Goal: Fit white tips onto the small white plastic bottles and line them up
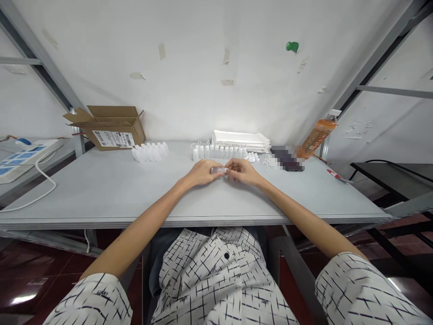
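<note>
My L hand [203, 173] is clamped on the small clear bottle [218, 170], just on my side of the bottle row [221, 152], long axis approx. L–R, w/ my R hand [242, 171] right at its R end, fingers curled, can't tell if gripping.

Your left hand [202, 172] and right hand [244, 171] cover parts of that little bottle [218, 170]. Phone [295, 168] is mostly pixel mush, label [113, 139] has print too tiny to read, power strip [25, 160] gets chopped at the left edge, your sleeves [96, 295] run off the bottom.
</note>
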Available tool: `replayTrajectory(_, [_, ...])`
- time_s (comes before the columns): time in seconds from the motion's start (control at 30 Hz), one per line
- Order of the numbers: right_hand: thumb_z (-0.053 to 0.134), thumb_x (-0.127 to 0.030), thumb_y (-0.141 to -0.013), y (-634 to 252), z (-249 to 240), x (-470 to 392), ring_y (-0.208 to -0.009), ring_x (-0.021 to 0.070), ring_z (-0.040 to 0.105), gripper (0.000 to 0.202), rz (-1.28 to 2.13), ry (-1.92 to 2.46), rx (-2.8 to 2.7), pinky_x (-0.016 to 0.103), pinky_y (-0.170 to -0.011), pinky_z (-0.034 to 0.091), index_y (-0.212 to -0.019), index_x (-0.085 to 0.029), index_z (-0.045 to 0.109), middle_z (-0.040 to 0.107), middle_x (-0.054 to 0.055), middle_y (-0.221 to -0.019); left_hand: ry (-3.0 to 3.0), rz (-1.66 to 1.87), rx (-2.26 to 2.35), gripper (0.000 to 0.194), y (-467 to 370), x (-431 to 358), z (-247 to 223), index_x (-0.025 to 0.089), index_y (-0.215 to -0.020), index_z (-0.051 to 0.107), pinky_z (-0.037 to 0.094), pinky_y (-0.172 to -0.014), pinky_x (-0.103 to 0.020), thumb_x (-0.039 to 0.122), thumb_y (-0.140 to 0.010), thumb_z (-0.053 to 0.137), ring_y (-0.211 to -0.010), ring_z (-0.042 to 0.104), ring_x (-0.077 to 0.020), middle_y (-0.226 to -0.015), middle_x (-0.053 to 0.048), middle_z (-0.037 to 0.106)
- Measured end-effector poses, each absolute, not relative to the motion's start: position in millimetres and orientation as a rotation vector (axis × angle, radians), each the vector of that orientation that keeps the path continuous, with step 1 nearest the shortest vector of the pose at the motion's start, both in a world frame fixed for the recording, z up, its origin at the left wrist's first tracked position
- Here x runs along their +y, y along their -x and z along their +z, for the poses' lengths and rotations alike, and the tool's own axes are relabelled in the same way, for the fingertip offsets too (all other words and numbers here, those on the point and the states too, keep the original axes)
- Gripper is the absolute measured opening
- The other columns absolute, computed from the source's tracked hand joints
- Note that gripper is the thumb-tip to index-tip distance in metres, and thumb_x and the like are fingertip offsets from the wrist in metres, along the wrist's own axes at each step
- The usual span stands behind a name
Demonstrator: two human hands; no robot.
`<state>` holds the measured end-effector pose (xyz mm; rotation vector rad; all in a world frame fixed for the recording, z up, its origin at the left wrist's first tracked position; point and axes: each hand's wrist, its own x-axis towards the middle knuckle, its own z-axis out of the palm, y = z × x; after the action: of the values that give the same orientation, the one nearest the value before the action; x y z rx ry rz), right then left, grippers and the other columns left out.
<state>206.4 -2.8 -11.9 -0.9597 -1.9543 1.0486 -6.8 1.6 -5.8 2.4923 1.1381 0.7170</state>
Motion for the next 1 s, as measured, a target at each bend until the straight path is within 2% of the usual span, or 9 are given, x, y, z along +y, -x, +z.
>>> replayTrajectory(0.33, [0.066,-0.032,-0.080,-206.2,-15.3,-1.6,-0.055,0.0130,0.060,0.017,1.025,0.944,-1.916,0.023,-0.044,0.045,-0.084,-0.016,0.059,0.064,0.001,-0.066,-2.645,0.717,1.178,0.034,6.2,2.3,-8.4,0.022,-0.113,0.075,0.040,-0.067,-0.028,0.041,-0.089,0.060,-0.078,0.061,-0.0194,-0.090,-0.005,0.071])
replayTrajectory(0.53, [0.069,-0.034,-0.077,-205.0,-13.5,-1.5,-0.052,0.0124,0.058,0.021,1.050,0.927,-1.859,0.024,-0.044,0.046,-0.082,-0.017,0.059,0.064,0.001,-0.066,-2.829,0.770,1.235,0.030,5.3,-1.7,-9.4,0.024,-0.118,0.072,0.035,-0.060,-0.025,0.031,-0.093,0.057,-0.076,0.060,-0.0177,-0.100,-0.007,0.071])
replayTrajectory(0.77, [0.076,-0.036,-0.070,-203.7,-9.3,-3.2,-0.053,0.0115,0.058,0.028,1.182,0.867,-1.727,0.024,-0.046,0.048,-0.078,-0.017,0.058,0.066,0.001,-0.068,-2.944,0.869,1.215,0.029,4.7,-1.8,-12.4,0.023,-0.112,0.072,0.032,-0.056,-0.025,0.023,-0.094,0.049,-0.075,0.059,-0.0154,-0.101,-0.007,0.070])
replayTrajectory(0.9, [0.076,-0.039,-0.072,-205.1,-8.5,-3.3,-0.052,0.0114,0.057,0.028,1.057,0.890,-1.784,0.025,-0.047,0.048,-0.079,-0.016,0.061,0.063,0.001,-0.065,-2.759,0.940,1.156,0.027,2.9,-2.0,-10.6,0.019,-0.110,0.072,0.040,-0.063,-0.026,0.031,-0.092,0.057,-0.076,0.061,-0.0155,-0.102,-0.008,0.070])
replayTrajectory(1.0, [0.073,-0.041,-0.076,-205.6,-9.9,-3.4,-0.058,0.0130,0.058,0.027,0.892,0.920,-1.854,0.025,-0.048,0.047,-0.081,-0.017,0.063,0.064,0.003,-0.071,-2.553,0.948,1.124,0.031,2.7,-0.2,-7.7,0.017,-0.107,0.073,0.045,-0.069,-0.028,0.039,-0.091,0.059,-0.074,0.061,-0.0153,-0.102,-0.008,0.071])
